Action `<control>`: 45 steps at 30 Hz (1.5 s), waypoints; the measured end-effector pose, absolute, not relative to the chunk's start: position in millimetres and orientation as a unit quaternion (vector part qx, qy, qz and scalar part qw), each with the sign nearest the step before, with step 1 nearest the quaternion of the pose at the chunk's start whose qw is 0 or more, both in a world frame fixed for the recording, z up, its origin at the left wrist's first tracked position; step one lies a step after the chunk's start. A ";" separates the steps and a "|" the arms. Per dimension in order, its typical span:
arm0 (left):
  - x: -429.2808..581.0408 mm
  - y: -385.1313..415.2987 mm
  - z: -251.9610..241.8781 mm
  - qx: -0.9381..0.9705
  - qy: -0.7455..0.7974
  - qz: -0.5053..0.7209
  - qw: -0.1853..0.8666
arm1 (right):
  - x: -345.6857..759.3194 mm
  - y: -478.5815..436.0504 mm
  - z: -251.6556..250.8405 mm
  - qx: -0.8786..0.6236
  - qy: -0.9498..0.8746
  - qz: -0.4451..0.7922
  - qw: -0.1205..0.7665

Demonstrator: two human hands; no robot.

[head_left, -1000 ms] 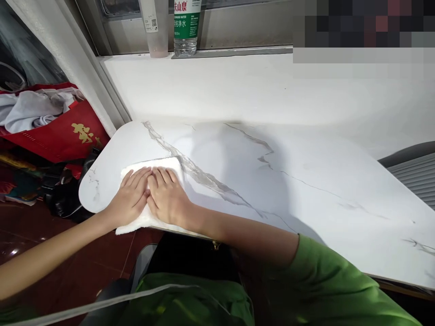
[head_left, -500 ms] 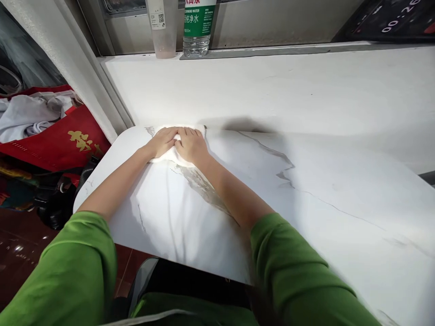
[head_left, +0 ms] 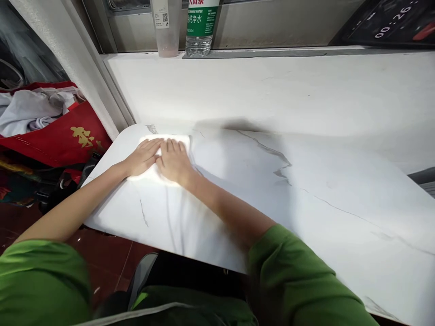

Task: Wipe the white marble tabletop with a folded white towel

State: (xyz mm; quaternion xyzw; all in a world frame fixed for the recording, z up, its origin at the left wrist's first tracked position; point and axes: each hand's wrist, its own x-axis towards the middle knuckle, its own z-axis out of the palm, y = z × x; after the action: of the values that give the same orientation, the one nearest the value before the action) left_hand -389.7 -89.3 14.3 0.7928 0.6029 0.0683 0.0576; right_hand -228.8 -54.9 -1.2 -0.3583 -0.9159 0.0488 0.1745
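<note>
A white cloth (head_left: 151, 173) lies flat on the left part of the white marble-patterned table (head_left: 217, 235). On its left half rests my left hand (head_left: 142, 156), palm down, with the fingers stretched out. My right hand (head_left: 175, 160) presses flat on the cloth's right half, its fingers extended towards the wall. The two hands meet near the fingertips and the right thumb. Parts of the cloth are hidden beneath them, and neither hand is closed around it.
On the ledge behind the table stand a clear plastic cup (head_left: 167, 38) and a green-labelled water bottle (head_left: 200, 27). A dark device with a timer display (head_left: 384, 29) leans at the far right. Left of the table hangs a red bag (head_left: 68, 136) with white fabric inside.
Both hands have slid the cloth away from the wall and to the left, nearer to me. My left elbow has swung outwards.
</note>
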 end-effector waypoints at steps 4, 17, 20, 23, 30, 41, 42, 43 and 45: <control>-418.3 -172.5 17.8 0.780 0.619 0.075 0.053 | -252.5 -124.2 8.9 -0.308 -0.935 0.071 0.159; -455.7 -255.0 16.5 0.743 0.663 0.085 0.035 | -285.2 -182.5 10.4 -0.228 -0.950 0.089 0.195; -455.7 -229.5 18.1 0.736 0.672 0.081 0.036 | -290.5 -157.9 9.8 -0.233 -0.949 0.079 0.199; -458.8 -191.7 18.9 0.732 0.676 0.082 0.031 | -299.5 -120.8 8.3 -0.237 -0.949 0.075 0.195; -470.8 -88.5 16.5 0.753 0.649 0.101 0.028 | -317.2 -28.7 0.6 -0.267 -0.941 0.074 0.192; -480.6 0.3 8.7 0.769 0.624 0.128 0.049 | -325.3 38.1 -10.8 -0.341 -0.911 0.058 0.225; -480.8 0.6 8.5 0.771 0.622 0.129 0.047 | -325.5 37.9 -11.2 -0.342 -0.911 0.053 0.225; -480.5 -0.5 8.6 0.773 0.620 0.130 0.045 | -325.3 36.5 -11.2 -0.342 -0.911 0.048 0.224; -479.0 -7.0 9.2 0.773 0.620 0.126 0.039 | -323.9 30.7 -10.4 -0.340 -0.913 0.041 0.221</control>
State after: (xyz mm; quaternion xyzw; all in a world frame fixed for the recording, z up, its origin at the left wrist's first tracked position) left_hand -479.0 -7.0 9.2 0.7730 0.6205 0.1262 0.0387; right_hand -323.9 30.7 -10.4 -0.3404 -0.9129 0.0414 0.2213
